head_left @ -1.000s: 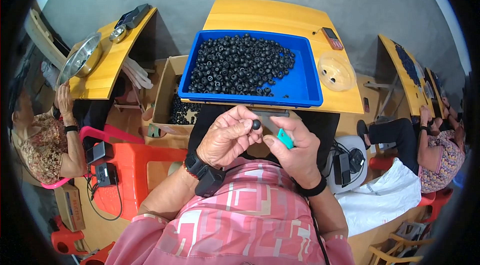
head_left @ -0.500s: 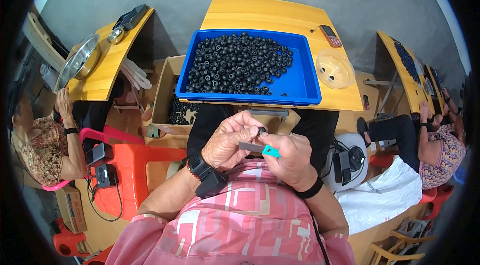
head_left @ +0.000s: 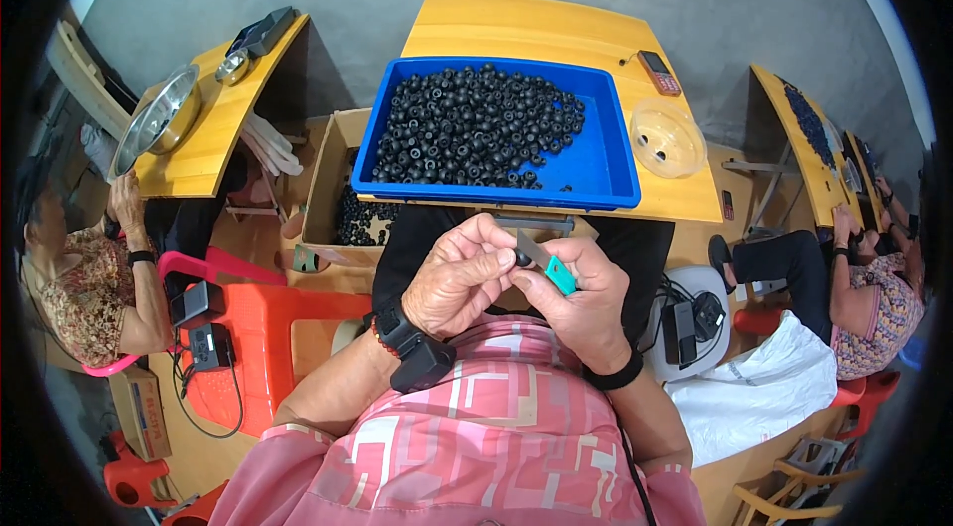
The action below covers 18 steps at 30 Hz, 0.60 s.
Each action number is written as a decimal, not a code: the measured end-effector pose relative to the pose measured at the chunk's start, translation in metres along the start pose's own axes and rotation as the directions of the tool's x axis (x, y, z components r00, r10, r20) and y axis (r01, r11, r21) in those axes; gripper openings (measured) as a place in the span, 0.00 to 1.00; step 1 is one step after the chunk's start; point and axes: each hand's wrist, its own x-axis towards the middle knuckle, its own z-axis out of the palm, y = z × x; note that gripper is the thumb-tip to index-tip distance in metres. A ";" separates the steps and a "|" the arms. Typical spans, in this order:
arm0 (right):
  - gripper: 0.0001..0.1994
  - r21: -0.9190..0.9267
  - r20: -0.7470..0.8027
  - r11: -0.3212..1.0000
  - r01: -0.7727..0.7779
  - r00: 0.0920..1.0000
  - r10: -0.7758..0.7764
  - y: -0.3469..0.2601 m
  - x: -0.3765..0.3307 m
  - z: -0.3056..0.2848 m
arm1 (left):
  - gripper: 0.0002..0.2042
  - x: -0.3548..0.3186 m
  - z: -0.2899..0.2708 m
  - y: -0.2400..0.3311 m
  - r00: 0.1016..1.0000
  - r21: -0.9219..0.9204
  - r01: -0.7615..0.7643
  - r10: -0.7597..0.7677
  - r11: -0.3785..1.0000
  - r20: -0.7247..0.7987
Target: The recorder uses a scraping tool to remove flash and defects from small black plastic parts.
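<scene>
Above my lap, my left hand (head_left: 459, 274) pinches a small round black part (head_left: 522, 258) between thumb and fingers. My right hand (head_left: 586, 293) grips a small blade with a green handle (head_left: 561, 276). Its thin grey blade points up and left, right beside the black part; whether the edge touches it I cannot tell. Just beyond my hands, a blue tray (head_left: 606, 154) on the table holds a heap of similar black parts (head_left: 467, 124).
A yellow table (head_left: 536, 18) carries the tray, a clear plastic bowl (head_left: 685, 134) and a phone (head_left: 659, 72). Below left stands a cardboard box (head_left: 323, 179) with more black parts. A red stool (head_left: 238, 357) is at my left, a white sack (head_left: 759, 387) at right. People sit at both sides.
The blade has swung from lying low across my left fingers to pointing up and left beside the black part. My right hand has turned with it; my left still pinches the part.
</scene>
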 end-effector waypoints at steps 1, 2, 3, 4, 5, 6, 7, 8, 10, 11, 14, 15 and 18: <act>0.12 0.000 0.003 1.000 -0.008 1.000 0.008 -0.002 0.001 0.000 | 0.04 0.000 0.000 0.000 1.000 -0.001 0.001 -0.001 1.000 -0.001; 0.11 0.000 0.006 1.000 -0.016 1.000 0.016 -0.004 0.001 -0.001 | 0.03 -0.001 0.000 0.001 1.000 0.005 0.021 -0.021 1.000 -0.006; 0.11 0.001 0.007 1.000 -0.016 1.000 0.016 -0.005 0.001 -0.001 | 0.03 -0.001 0.001 0.002 0.999 0.012 0.040 -0.039 0.999 -0.010; 0.11 0.019 0.011 0.999 -0.034 0.999 0.034 -0.005 0.001 -0.001 | 0.03 -0.001 0.002 0.002 0.999 0.012 0.039 -0.039 0.999 -0.011; 0.10 0.038 0.016 0.998 -0.052 0.999 0.051 -0.005 0.001 -0.002 | 0.03 -0.001 0.002 0.002 0.999 -0.008 0.040 -0.040 0.999 0.000; 0.10 0.037 0.015 0.998 -0.052 0.999 0.052 -0.004 0.001 -0.001 | 0.03 -0.001 0.003 0.002 0.999 -0.028 0.043 -0.042 0.999 0.013; 0.09 0.105 0.022 0.991 -0.086 0.996 0.084 -0.003 0.001 -0.001 | 0.03 -0.001 0.003 0.002 0.999 -0.028 0.044 -0.043 0.999 0.014; 0.09 0.172 0.031 0.978 -0.119 0.993 0.116 -0.002 0.001 0.000 | 0.03 0.000 0.001 0.003 0.997 -0.055 0.080 -0.079 0.995 0.016; 0.08 0.189 0.051 0.974 -0.128 0.991 0.120 0.003 0.001 -0.001 | 0.03 0.000 -0.002 0.003 0.993 -0.081 0.115 -0.114 0.990 0.019; 0.08 0.206 0.072 0.969 -0.137 0.990 0.125 0.005 0.001 -0.002 | 0.04 0.000 -0.005 0.003 0.992 -0.065 0.125 -0.124 0.990 0.027; 0.08 0.311 0.128 0.931 -0.193 0.979 0.161 0.003 0.003 -0.005 | 0.05 -0.001 -0.005 0.005 0.991 -0.023 0.130 -0.129 0.991 0.028; 0.08 0.310 0.127 0.931 -0.193 0.979 0.160 0.004 0.003 -0.005 | 0.05 -0.001 -0.004 0.006 0.992 0.002 0.126 -0.126 0.992 0.023; 0.07 0.304 0.150 0.932 -0.198 0.976 0.159 0.003 0.004 -0.006 | 0.06 -0.001 -0.005 0.008 0.986 -0.027 0.159 -0.157 0.987 0.061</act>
